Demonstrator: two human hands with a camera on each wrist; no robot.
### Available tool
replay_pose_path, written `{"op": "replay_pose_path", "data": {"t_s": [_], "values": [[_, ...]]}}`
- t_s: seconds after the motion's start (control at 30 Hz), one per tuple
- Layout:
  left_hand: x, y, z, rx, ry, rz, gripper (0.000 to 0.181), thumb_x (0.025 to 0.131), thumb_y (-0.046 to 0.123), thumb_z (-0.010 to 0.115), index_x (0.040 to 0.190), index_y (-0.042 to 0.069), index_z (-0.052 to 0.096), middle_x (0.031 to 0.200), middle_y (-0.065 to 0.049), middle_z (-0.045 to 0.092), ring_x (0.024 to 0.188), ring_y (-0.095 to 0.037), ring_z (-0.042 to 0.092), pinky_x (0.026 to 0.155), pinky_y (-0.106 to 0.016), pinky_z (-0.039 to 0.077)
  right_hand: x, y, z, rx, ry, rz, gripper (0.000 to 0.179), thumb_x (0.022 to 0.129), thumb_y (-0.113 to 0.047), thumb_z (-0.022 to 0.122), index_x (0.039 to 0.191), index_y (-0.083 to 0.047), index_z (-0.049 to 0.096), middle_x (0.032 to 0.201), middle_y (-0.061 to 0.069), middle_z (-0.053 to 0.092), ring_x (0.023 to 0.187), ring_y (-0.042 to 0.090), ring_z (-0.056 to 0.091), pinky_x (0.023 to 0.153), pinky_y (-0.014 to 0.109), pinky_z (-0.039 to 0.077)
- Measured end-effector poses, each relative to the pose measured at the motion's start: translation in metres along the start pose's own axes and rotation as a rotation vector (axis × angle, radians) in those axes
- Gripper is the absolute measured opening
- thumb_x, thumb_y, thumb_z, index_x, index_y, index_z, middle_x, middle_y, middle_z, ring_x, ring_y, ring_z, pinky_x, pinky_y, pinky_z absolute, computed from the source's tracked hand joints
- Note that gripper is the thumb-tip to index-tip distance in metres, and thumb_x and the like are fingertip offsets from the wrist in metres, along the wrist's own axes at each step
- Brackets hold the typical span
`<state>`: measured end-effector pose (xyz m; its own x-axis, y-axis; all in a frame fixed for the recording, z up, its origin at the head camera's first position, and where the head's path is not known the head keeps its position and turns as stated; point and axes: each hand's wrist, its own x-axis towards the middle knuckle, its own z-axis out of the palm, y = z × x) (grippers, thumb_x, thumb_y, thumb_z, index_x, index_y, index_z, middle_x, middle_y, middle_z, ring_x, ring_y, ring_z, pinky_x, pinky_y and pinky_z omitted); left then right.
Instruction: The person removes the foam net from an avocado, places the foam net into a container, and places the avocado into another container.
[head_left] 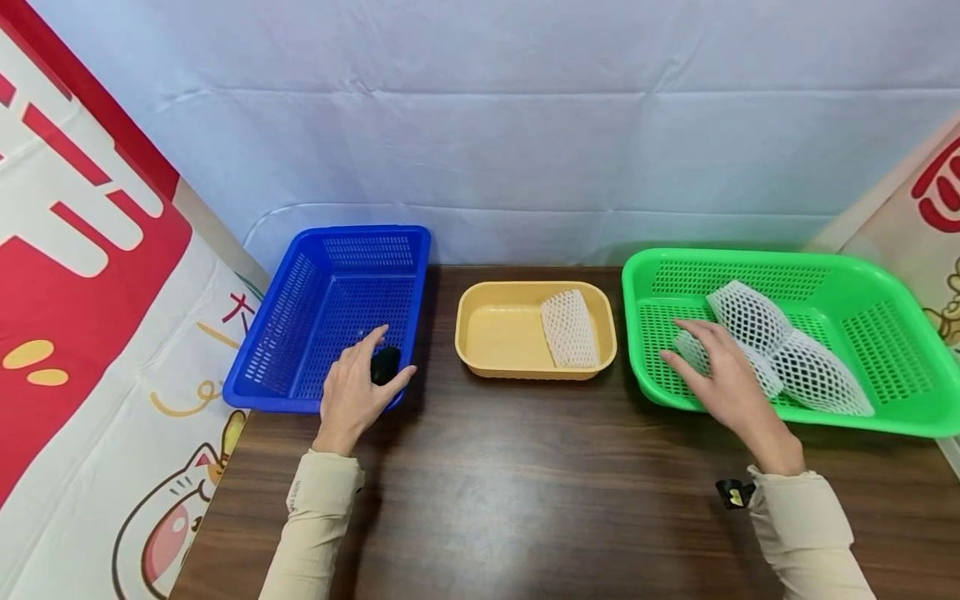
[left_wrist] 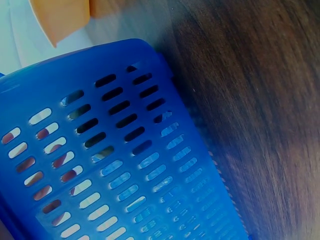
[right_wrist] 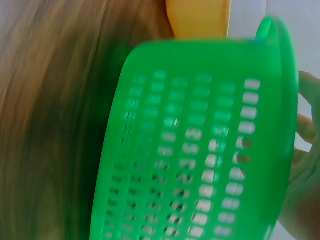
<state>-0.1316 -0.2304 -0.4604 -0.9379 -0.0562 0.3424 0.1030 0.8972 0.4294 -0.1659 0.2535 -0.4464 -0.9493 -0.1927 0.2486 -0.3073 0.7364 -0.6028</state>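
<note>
My left hand (head_left: 354, 385) reaches over the near right part of the blue basket (head_left: 251, 354), its thumb and fingers spread apart. A dark, rounded, smooth object (head_left: 386, 365) shows between thumb and fingers; its kind and any contact with the hand are unclear. In the left wrist view the basket's slotted wall (left_wrist: 115, 165) mostly covers the fingers. Over the left part of the green basket (head_left: 918, 333) my right hand (head_left: 723, 379) hovers with fingers loosely extended, holding nothing visible. Beneath and beside it lie white foam net sleeves (head_left: 817, 375), partly covered by the hand.
Between the baskets stands a yellow tray (head_left: 495, 329) with a white foam net sleeve (head_left: 570, 329) at its right side. All stand on a dark wooden table (head_left: 510, 492), against a pale cloth backdrop (head_left: 495, 150). A printed cloth (head_left: 90, 333) hangs at the left.
</note>
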Motion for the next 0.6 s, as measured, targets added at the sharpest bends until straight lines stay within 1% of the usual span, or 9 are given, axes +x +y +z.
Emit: {"op": "replay_pose_path", "data": {"t_s": [0.2,0.3,0.47,0.6], "values": [[0.0,-0.001,0.001,0.005,0.011,0.017,0.075,0.079,0.054,0.077,0.141,0.02,0.053,0.128,-0.007,0.067,0.113,-0.036,0.06,0.091,-0.055,0.047,-0.003,0.017,-0.012,-0.032,-0.018,0.033,0.055,0.098,-0.027,0.062,0.144,-0.001,0.046,0.14,0.033,0.044,0.127,0.055,0.039,0.096,0.072,0.031],[0.0,-0.002,0.001,0.005,0.015,0.022,0.075,0.079,0.054,0.077,0.141,0.019,0.054,0.128,-0.008,0.067,0.114,-0.036,0.061,0.092,-0.056,0.047,-0.005,0.026,-0.016,-0.061,-0.013,0.046,0.056,0.097,-0.025,0.065,0.143,0.001,0.046,0.139,0.034,0.044,0.125,0.054,0.041,0.094,0.07,0.033],[0.0,-0.002,0.001,0.006,0.015,0.015,0.073,0.08,0.055,0.076,0.14,0.02,0.054,0.128,-0.008,0.066,0.114,-0.035,0.061,0.093,-0.056,0.047,-0.004,0.038,-0.019,-0.069,0.01,0.039,0.055,0.094,-0.018,0.068,0.14,0.004,0.048,0.134,0.036,0.047,0.119,0.054,0.044,0.09,0.069,0.034],[-0.001,-0.001,0.002,0.009,0.011,0.008,0.073,0.08,0.055,0.075,0.141,0.021,0.054,0.129,-0.007,0.066,0.114,-0.035,0.061,0.093,-0.055,0.047,-0.002,0.044,-0.024,-0.071,0.003,0.058,0.057,0.093,-0.019,0.07,0.14,0.004,0.048,0.135,0.037,0.046,0.117,0.055,0.044,0.089,0.07,0.035]]}}
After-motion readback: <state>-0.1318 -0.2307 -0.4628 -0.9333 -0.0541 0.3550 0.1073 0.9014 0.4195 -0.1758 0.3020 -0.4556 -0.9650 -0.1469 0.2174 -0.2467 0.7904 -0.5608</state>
